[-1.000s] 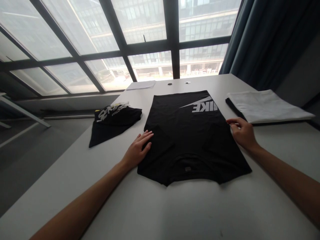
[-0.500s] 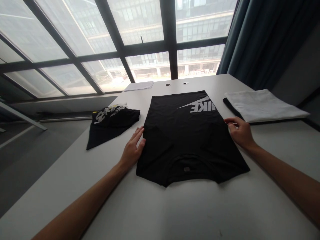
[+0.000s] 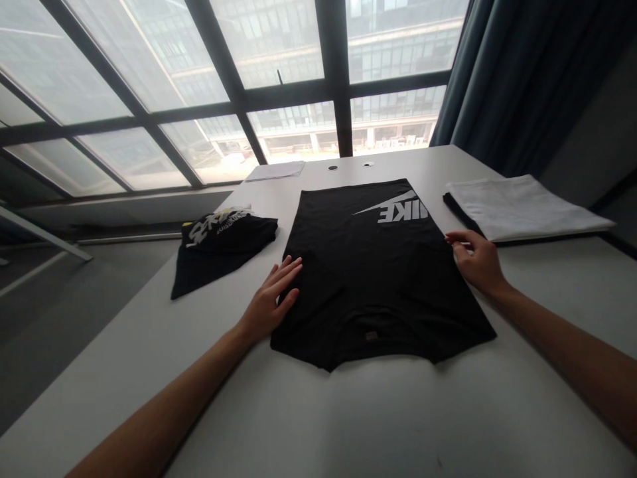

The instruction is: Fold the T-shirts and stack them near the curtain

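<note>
A black T-shirt (image 3: 363, 265) with a white NIKE print lies spread flat, its sides tucked in and its neckline towards me. My left hand (image 3: 271, 297) rests on the shirt's left edge with fingers stretched out and thumb apart, holding nothing. At the opposite edge, my right hand (image 3: 475, 260) has bent fingers, the index fingertip and thumb close together on the fabric's border. How much cloth sits between them is hard to see.
Left of the shirt lies a crumpled black garment (image 3: 223, 249) with white and yellow print. White folded cloth (image 3: 527, 207) sits on dark cloth at the right. Papers (image 3: 275, 171) lie at the far end of the white table (image 3: 378, 418), before windows and a dark curtain (image 3: 502, 86).
My left hand has shifted slightly right, so its fingers now lie over the shirt's edge. My right hand and the shirt look almost the same.
</note>
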`<state>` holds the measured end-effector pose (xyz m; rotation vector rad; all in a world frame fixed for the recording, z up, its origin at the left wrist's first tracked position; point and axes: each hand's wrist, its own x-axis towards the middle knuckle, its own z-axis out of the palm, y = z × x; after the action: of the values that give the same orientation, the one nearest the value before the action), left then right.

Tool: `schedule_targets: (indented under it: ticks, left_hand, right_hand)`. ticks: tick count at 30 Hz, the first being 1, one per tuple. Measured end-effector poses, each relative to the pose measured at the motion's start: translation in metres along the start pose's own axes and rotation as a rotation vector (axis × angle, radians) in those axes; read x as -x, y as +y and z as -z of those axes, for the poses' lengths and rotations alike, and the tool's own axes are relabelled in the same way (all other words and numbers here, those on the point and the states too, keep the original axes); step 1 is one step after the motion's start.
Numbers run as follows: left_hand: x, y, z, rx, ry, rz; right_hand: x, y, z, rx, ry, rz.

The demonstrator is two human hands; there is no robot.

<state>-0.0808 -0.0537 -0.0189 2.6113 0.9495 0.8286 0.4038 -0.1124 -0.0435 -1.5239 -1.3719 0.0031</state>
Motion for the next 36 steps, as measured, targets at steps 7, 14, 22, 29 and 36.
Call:
schedule_targets:
  ticks: [7,14,22,29,36]
  left_hand:
    - [-0.001,0.002,-0.003,-0.094,0.065,0.100]
    - [-0.002,-0.010,-0.007,-0.117,0.097,0.332]
    - [-0.002,-0.013,-0.011,-0.169,0.007,0.380]
    - [-0.002,-0.018,-0.016,-0.288,-0.092,0.402]
    - [-0.001,-0.017,-0.015,-0.261,-0.102,0.343]
  right_hand:
    - [0.008,-0.016,-0.001,0.094,-0.191,0.094]
    - [0.012,-0.015,-0.007,0.129,-0.341,0.070]
    - [0.012,-0.007,-0.009,0.109,-0.257,-0.052]
    - [0.012,0.001,-0.014,0.157,-0.301,-0.029]
    - [0.012,0.002,-0.014,0.170,-0.306,-0.011]
